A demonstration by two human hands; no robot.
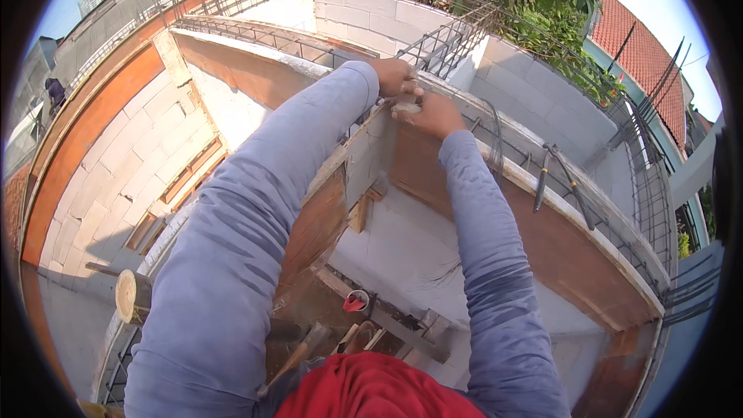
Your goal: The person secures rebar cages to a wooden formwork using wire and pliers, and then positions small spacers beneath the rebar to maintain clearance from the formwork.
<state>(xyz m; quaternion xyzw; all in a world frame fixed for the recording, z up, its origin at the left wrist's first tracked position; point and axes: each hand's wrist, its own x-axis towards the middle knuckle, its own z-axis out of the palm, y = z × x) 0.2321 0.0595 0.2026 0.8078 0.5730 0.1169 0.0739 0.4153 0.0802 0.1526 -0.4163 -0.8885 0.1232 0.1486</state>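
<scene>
Both arms reach forward over a corner where rebar cages run between formwork boards on top of the walls. My left hand (pixel 395 77) has its fingers closed above the corner; anything small in them is hidden. Close beside it, my right hand (pixel 435 115) grips a small pale grey lump (pixel 406 107) between thumb and fingers. Its exact kind cannot be made out. To the right, long-handled pincers (pixel 542 179) rest across the rebar and the board edge, handles toward me. A bundle of thin tie wire (pixel 496 143) hangs over the board between my right hand and the pincers.
Brown formwork boards (pixel 534 240) line the wall tops. An upright rebar cage (pixel 457 40) rises just beyond my hands. At lower left stands a round timber post (pixel 133 296). Far below are a white bucket (pixel 356 300) with something red in it and loose timber.
</scene>
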